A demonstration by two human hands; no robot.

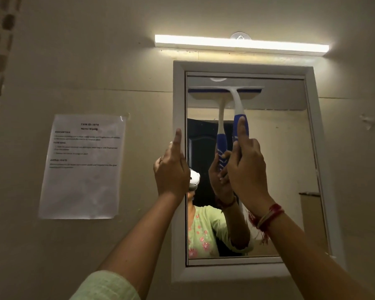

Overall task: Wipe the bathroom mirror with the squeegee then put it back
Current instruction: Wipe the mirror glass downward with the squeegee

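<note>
Squeegee [238, 107] is sitting blade-flat against the top of the mirror [279, 159], right grip [247, 169] closing round its handle. Left grip [171, 172] is bracing on the frame [179, 100], forefinger straight, others curled, and whether it is pinching the edge I cannot tell. Risk: blade is covering only part of the width, so an off-centre pull is risking tilt and streaks; blade edge is showing blue rubber on a white plastic head, neck curving, handle ribbed, glass smooth.

Blue-white squeegee [238, 98] upright, blade pressed high on white-framed mirror [279, 169].
</note>
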